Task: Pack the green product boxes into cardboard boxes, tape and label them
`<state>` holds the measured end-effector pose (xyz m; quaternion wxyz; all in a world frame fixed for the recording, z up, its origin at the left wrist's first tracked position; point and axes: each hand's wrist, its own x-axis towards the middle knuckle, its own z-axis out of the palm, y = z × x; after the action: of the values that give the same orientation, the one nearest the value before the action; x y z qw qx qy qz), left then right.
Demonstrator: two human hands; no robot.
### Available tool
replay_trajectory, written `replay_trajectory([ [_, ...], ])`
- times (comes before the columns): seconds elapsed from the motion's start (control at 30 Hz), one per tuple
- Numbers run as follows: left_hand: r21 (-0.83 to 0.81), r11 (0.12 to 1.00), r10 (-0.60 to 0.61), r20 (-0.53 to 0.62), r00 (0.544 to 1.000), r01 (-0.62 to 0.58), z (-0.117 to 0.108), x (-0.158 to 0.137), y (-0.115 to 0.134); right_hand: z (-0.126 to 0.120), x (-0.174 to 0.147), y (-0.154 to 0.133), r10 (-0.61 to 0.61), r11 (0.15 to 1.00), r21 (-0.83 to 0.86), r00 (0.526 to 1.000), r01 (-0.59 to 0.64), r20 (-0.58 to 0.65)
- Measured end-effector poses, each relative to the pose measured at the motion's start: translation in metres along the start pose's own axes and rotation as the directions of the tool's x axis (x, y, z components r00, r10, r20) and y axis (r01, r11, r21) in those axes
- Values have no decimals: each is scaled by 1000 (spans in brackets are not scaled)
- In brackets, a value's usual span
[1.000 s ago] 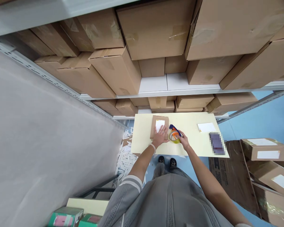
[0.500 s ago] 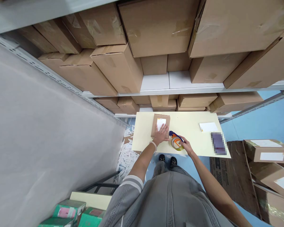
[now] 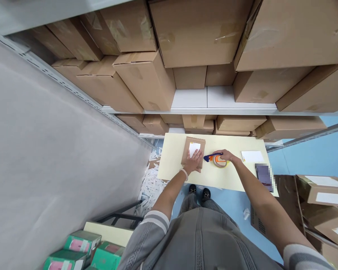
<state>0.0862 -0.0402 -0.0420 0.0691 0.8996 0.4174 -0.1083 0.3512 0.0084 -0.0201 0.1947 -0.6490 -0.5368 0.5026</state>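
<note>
My left hand (image 3: pixel 193 161) lies with fingers spread over the lower part of a small cardboard box (image 3: pixel 185 150). A white label (image 3: pixel 194 148) on the box's top is partly under those fingers. To the right of the box, my right hand (image 3: pixel 226 155) is closed round the handle of a tape dispenser (image 3: pixel 218 160), which is blue and orange and carries a roll of tape. The dispenser's blue tip points left, close to the box's right edge. Both rest on or just over a pale yellow table (image 3: pixel 171 168).
On the table's right are a stack of white labels (image 3: pixel 252 156) and a blurred dark object (image 3: pixel 264 176). Shelves (image 3: pixel 191 111) packed with cardboard boxes rise behind. Labelled parcels (image 3: pixel 325 189) stand at lower right, paper shreds (image 3: pixel 150 183) on the floor at left, green boxes (image 3: pixel 81 245) at lower left.
My right hand has moved right and up with the tape dispenser, which has turned so its tip points left. My left hand stays on the box. The view has shifted slightly.
</note>
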Motion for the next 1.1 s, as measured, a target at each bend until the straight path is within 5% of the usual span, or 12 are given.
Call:
replay_trajectory([
  [0.2, -14, 1000, 17, -8, 1000, -17, 1, 1, -2, 3, 37, -39, -212, 852, -460, 968, 250, 134],
  [0.43, -29, 1000, 4, 4, 1000, -4, 0, 0, -1, 5, 30, -30, 112, 972, -215, 990, -92, 83],
  [0.63, -28, 1000, -2, 20, 1000, 2, -1, 1, -1, 4, 31, -29, 161, 958, -252, 984, -137, 78],
  [0.77, -49, 999, 14, 25, 1000, -13, -1, 2, -2, 7, 37, -43, 4, 940, -339, 995, 31, 101],
  [0.87, -55, 998, 16, 19, 1000, -15, 0, 2, -3, 10, 33, -52, -216, 792, -544, 961, 277, 174],
  [0.97, -60, 998, 12, 27, 1000, -10, 4, 4, -3, 17, 21, -56, -287, 663, -657, 933, 358, 218],
  [1.03, -61, 998, 13, 38, 999, -10, 6, 5, -4, 23, 15, -56, -264, 686, -659, 949, 309, 171],
  [1.1, -59, 998, 11, 52, 999, -8, 7, 6, -4, 27, 11, -55, -138, 824, -549, 989, 139, 45],
])
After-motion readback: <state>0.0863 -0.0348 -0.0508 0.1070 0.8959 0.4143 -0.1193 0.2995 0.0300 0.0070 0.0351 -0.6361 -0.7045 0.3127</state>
